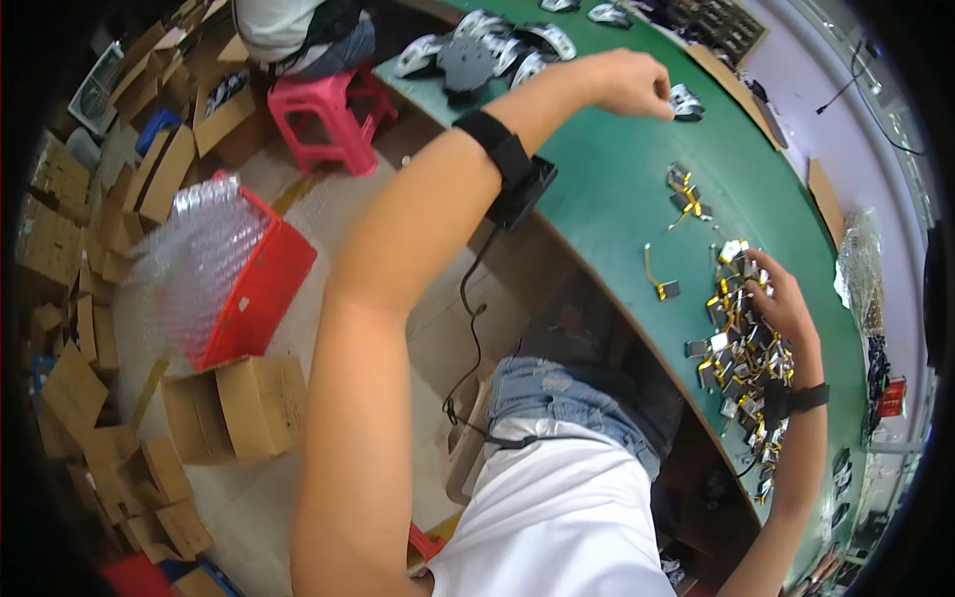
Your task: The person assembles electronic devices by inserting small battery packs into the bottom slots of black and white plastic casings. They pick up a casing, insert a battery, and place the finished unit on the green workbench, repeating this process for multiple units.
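My left hand is held out over the far part of the green table, fingers curled closed. Right by its fingertips is a black-and-white plastic part; whether they touch it cannot be made out. My right hand reaches onto a heap of small silver battery packs with yellow tape and thin wires. Its thumb and fingers are bent but apart at the heap's upper edge, with no pack plainly gripped. One loose battery pack lies left of the heap, and a small cluster of packs lies beyond it.
More black-and-white parts and a round dark object lie at the table's far end. A pink stool with a seated person, a red crate with bubble wrap and many cardboard boxes are on the left. A cable hangs from my left wrist band.
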The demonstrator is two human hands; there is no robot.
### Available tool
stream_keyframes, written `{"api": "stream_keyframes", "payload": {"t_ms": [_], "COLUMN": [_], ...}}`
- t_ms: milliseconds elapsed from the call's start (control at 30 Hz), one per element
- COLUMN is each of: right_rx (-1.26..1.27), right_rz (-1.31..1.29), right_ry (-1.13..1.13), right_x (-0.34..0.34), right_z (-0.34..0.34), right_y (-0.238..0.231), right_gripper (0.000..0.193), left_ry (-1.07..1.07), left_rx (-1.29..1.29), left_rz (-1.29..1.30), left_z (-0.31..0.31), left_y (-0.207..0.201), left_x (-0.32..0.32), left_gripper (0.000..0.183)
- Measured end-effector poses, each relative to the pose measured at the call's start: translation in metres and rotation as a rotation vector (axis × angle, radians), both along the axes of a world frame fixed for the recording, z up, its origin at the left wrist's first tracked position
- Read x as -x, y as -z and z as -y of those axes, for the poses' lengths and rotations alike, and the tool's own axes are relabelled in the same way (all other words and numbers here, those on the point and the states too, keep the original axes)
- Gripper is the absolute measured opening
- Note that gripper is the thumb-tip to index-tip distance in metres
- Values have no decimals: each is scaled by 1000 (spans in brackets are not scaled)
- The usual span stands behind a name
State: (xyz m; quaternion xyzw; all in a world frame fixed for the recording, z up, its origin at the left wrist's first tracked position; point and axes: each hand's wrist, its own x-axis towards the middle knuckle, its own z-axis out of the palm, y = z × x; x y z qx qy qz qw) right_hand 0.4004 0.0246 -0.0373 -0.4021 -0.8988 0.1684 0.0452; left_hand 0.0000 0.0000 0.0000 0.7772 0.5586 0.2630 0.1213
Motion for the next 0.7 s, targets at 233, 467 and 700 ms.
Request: {"api": "stream_keyframes", "payload": {"t_ms": [233,467,700], "right_rx": [-38,-151,-208], "right_rz": [-24,-42,-186], "right_ry": [-35,-87,-220], "right_x": [1,27,125], "right_z": [-8,-8,-35], "right_y": [-19,-41,-19], "right_gripper": [44,34,23], "left_ry": [-73,-463,-591], "left_rx": [-69,71,133], "left_rz": [-157,61,-63], "left_z": [-105,-182,-244], "left_y": [30,61,49], "left_x": [-3,28,37], "left_gripper": [42,43,62]}}
